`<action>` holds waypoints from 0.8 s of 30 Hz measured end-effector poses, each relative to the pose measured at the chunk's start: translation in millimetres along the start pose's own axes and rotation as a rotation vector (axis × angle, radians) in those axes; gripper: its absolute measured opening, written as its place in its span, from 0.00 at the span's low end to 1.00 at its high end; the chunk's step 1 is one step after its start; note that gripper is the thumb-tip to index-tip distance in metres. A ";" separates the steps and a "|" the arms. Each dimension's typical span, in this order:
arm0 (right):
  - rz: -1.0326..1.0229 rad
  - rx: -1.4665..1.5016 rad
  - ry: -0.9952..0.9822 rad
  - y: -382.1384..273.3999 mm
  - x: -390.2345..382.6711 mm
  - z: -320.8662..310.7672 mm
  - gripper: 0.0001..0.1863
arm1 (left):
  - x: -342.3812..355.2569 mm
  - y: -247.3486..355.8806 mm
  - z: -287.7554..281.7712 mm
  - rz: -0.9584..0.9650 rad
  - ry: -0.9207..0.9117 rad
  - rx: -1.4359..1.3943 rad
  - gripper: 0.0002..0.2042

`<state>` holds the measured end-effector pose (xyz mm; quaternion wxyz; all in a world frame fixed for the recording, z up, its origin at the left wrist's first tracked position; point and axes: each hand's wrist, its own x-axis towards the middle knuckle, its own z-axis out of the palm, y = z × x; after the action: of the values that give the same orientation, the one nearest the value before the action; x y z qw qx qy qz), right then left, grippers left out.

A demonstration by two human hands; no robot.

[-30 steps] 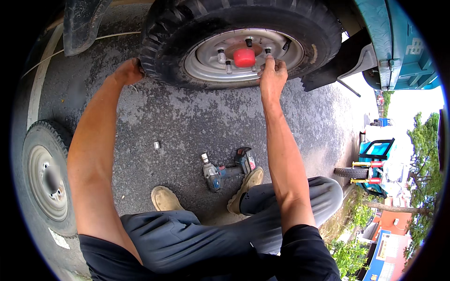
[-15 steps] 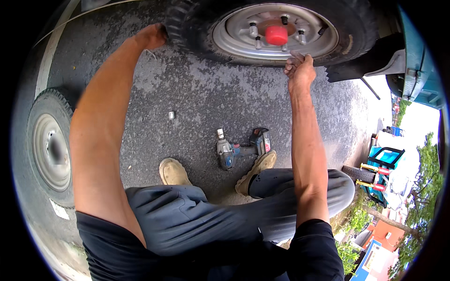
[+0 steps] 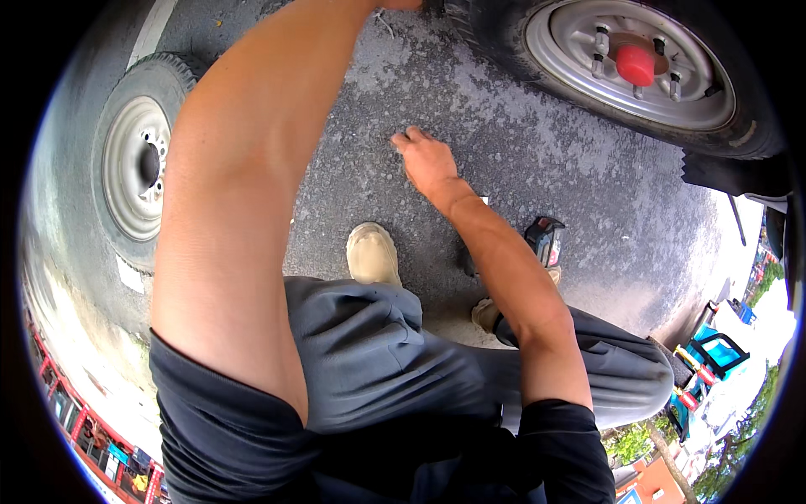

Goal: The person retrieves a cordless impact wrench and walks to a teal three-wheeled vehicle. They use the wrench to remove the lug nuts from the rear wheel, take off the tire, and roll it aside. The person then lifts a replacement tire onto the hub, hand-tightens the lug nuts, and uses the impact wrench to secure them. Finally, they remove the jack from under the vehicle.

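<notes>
My left hand (image 3: pixel 395 3) is at the top edge beside the tyre (image 3: pixel 483 34), mostly cut off; its fingers are hidden. My right hand (image 3: pixel 424 155) is low over the asphalt between my boot and the mounted wheel, fingers curled downward; what is beneath their tips is hidden. The wheel's silver rim (image 3: pixel 546 42) has a red centre cap (image 3: pixel 635 65) and several studs carrying fittings. A cordless impact wrench (image 3: pixel 546 239) lies by my feet, partly behind my right forearm.
A spare wheel (image 3: pixel 126 197) is at the left on the asphalt (image 3: pixel 604 202). A black flap (image 3: pixel 722 172) hangs beside the mounted tyre. A teal three-wheeler (image 3: pixel 709 357) stands at the right, near a tree. My beige boot (image 3: pixel 372 252) is below my right hand.
My right hand has left the wheel's studs and moved down and left to low over the asphalt. My left hand stays by the tyre. The view has shifted, carrying the wheel rightward.
</notes>
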<state>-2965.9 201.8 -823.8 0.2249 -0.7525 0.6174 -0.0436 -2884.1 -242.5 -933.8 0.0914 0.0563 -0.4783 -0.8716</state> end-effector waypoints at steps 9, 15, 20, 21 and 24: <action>0.608 1.100 0.574 75.7 -47.0 -124.8 0.15 | 13.6 69.2 191.5 -0.454 0.371 1.569 0.15; 0.319 1.004 1.239 84.2 -31.5 -287.1 0.18 | 4.1 37.0 104.1 -0.238 0.368 1.528 0.22; 0.417 0.825 1.252 119.3 -42.1 -309.0 0.20 | 32.7 35.7 174.2 -0.051 0.332 1.450 0.18; 0.396 0.838 1.255 116.4 -36.4 -308.6 0.20 | 23.1 42.3 174.8 -0.024 0.353 1.442 0.17; 0.343 0.869 1.265 109.5 -23.0 -305.0 0.19 | 2.1 51.7 148.6 -0.222 0.379 1.457 0.17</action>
<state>-3175.6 121.9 -588.9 0.1083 -0.3236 0.6635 -0.6658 -2908.2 -147.8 -810.5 0.0237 0.2988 -0.9006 -0.3148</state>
